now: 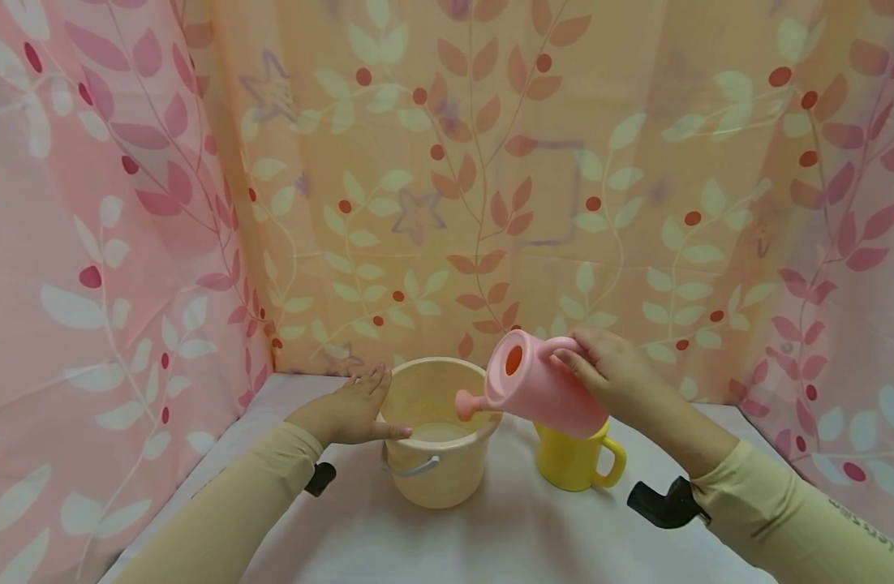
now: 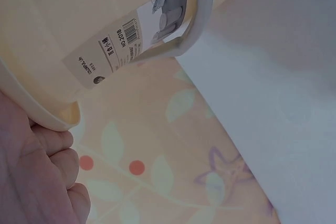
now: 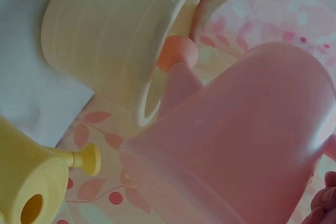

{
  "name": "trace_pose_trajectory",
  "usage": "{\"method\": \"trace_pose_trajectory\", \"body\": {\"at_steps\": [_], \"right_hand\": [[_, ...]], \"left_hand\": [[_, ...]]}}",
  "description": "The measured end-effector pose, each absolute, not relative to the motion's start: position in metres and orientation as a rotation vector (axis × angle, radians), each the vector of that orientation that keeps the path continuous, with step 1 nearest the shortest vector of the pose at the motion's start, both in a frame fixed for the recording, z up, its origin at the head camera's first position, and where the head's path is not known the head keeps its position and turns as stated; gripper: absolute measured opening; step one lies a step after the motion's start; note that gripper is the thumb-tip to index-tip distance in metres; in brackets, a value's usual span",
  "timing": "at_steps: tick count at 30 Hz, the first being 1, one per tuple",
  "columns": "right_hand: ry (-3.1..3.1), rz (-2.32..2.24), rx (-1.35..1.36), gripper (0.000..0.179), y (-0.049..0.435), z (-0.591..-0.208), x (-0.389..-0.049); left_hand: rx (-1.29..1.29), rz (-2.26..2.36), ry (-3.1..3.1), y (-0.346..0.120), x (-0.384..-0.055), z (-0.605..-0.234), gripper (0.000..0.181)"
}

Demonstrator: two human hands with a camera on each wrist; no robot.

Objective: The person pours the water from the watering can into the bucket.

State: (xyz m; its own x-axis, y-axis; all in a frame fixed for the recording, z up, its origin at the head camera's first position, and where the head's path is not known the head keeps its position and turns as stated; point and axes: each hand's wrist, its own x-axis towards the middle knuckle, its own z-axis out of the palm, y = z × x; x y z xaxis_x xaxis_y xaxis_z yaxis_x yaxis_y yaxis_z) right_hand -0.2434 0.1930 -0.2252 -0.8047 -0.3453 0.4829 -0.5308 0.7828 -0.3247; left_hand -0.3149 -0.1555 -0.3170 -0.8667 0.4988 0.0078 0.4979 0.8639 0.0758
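Note:
My right hand [image 1: 608, 365] grips the handle of a pink watering can [image 1: 545, 397], which is tilted with its spout down to the left. The pink sprinkler head [image 3: 178, 52] is at the mouth of a cream bucket [image 1: 440, 478], overlapping its rim in the head view. My left hand [image 1: 355, 410] rests on the bucket's left rim, fingers extended and thumb along the near side. In the left wrist view, a printed label [image 2: 128, 38] shows on the bucket's side, near its grey handle [image 2: 197, 30].
Behind and below the pink can stands a yellow watering can [image 1: 564, 464], partly covered by it in the head view. Bucket and yellow can stand on a white tabletop [image 1: 513, 543]. Leaf-patterned curtains [image 1: 483, 186] enclose the back and both sides.

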Motion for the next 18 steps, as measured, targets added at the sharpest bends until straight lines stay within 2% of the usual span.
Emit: {"method": "trace_pose_trajectory", "body": {"at_steps": [18], "right_hand": [[-2.569,0.607,0.677,0.013,0.1897,-0.2216,-0.2435]], "left_hand": [[0.806,0.106,3.011,-0.1553,-0.3138,-0.3169,0.11]]}}
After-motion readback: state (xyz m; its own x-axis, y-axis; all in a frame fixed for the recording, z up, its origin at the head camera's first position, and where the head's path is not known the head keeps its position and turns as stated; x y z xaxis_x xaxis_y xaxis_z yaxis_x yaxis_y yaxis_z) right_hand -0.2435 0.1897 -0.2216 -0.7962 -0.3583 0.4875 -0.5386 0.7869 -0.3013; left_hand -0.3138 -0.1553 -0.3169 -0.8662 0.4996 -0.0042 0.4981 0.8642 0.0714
